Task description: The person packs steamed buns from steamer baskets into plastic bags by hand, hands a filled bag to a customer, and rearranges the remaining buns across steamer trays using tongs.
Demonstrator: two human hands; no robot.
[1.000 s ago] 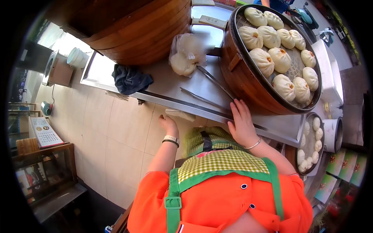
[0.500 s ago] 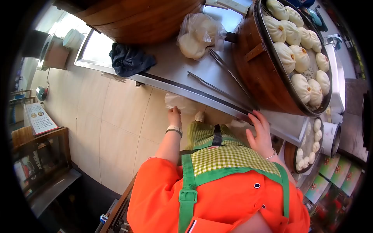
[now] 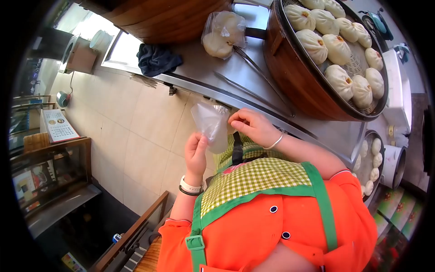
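A thin clear plastic bag (image 3: 209,119) hangs in front of my apron, below the counter's edge. My left hand (image 3: 196,153) pinches its lower part between thumb and fingers. On the bag's other side my right hand (image 3: 254,127) has its fingers curled together at the edge; the exact contact is partly hidden. Tongs (image 3: 258,75) lie spread on the metal counter (image 3: 199,68) beyond my hands. Near their tips rests a tied-looking plastic bag of white buns (image 3: 217,44). To the right stands a wooden steamer (image 3: 290,68) holding several steamed buns (image 3: 337,49).
A dark cloth (image 3: 156,60) lies at the counter's front edge. Another large wooden steamer (image 3: 154,20) stands at the back left. Lower right, a second tray holds small buns (image 3: 376,158). A wooden-framed cabinet (image 3: 54,167) with a calendar (image 3: 60,125) is on the left.
My right hand has left the counter edge and moved left to the plastic bag. My left hand has raised the bag closer to my body. The view has shifted slightly.
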